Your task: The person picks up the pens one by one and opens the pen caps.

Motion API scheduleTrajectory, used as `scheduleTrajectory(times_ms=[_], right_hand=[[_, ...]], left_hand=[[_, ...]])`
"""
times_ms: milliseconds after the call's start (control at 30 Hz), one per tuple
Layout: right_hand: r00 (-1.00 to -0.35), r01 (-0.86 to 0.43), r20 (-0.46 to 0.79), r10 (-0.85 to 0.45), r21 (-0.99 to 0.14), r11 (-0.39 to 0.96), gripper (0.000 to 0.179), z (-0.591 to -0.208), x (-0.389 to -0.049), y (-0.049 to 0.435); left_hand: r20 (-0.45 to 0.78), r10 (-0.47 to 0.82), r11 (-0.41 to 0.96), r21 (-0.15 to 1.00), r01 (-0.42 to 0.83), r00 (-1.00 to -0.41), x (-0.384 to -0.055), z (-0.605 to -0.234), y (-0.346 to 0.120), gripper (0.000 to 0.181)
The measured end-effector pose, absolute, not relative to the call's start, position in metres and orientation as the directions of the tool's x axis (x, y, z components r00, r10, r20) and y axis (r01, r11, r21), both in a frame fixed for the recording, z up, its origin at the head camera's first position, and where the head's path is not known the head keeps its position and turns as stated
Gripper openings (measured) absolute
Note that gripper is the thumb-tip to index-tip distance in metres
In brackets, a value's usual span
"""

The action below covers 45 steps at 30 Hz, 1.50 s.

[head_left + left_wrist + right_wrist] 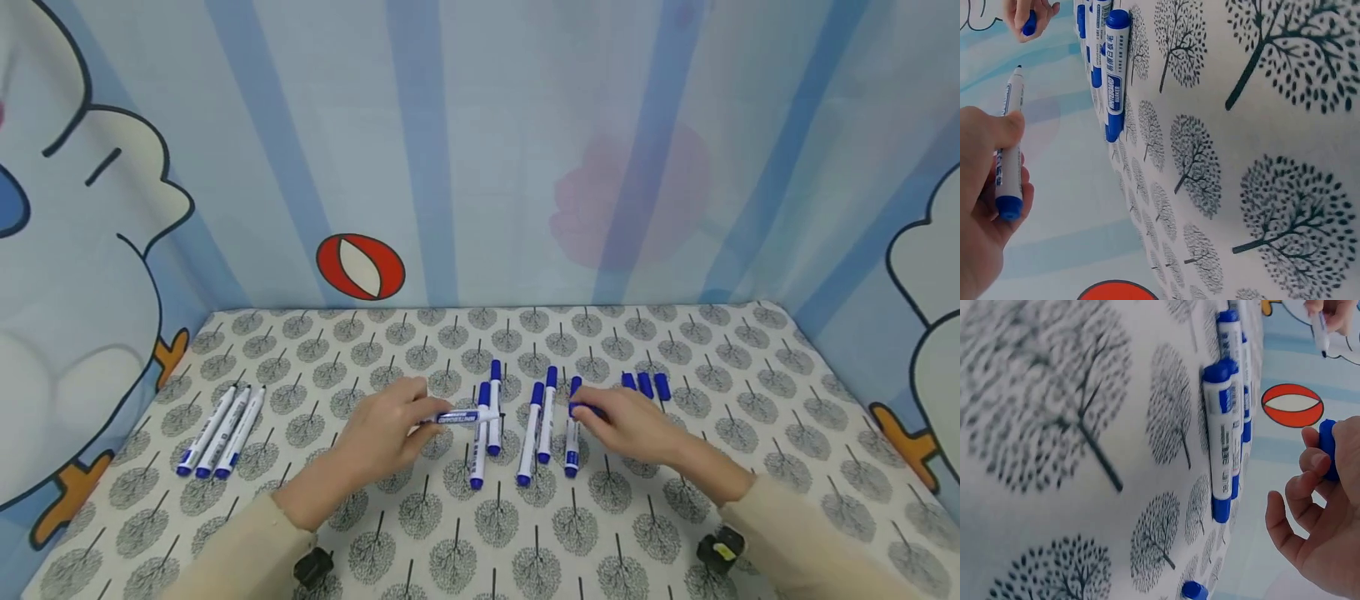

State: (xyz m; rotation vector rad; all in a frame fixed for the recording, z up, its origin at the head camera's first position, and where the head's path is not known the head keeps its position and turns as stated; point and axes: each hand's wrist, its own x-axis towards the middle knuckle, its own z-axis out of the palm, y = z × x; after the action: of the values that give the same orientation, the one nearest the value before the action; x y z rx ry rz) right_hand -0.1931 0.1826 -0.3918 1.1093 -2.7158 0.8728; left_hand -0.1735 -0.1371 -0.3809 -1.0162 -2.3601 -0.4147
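Above the table's middle, my left hand (390, 421) grips an uncapped whiteboard marker (1012, 147). The white barrel ends in blue at the hand, and its dark tip is bare. In my right hand (632, 423) a blue marker cap (1329, 450) is pinched between thumb and fingers, apart from the marker tip. Beneath and between the hands lie several capped whiteboard markers (530, 433), white with blue caps and ends. The one below my right hand (572, 446) is partly hidden by it.
Three uncapped markers (223, 431) lie side by side at the table's left. Three loose blue caps (645, 385) lie just beyond my right hand. A tree-patterned cloth (495, 521) covers the table, and a printed curtain (495, 150) hangs along its back edge.
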Motion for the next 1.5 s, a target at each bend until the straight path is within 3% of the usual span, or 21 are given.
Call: scheduleTrajectory(times_ms=[467,867,1500], right_hand=[[-0.799,-0.602,0.299,-0.523,-0.407,0.687,0.016,-0.387,-0.192,0.183],[-0.758,-0.64,0.388,-0.525,-0.28,0.716,0.024,-0.387,-0.188,0.182],[-0.746,-0.646,0.433,-0.506,-0.285,0.708,0.026,-0.387,-0.189,0.184]], left_hand=[[0.422,0.493,0.801,0.12,0.586,-0.761,-0.171,-0.373,-0.137,0.023],[0.404,0.456,0.838,0.105,0.535,-0.793,-0.169,-0.377,-0.14,0.021],[0.278,0.363,0.885,0.196,0.423,-0.889,-0.169,-0.381,-0.153,0.024]])
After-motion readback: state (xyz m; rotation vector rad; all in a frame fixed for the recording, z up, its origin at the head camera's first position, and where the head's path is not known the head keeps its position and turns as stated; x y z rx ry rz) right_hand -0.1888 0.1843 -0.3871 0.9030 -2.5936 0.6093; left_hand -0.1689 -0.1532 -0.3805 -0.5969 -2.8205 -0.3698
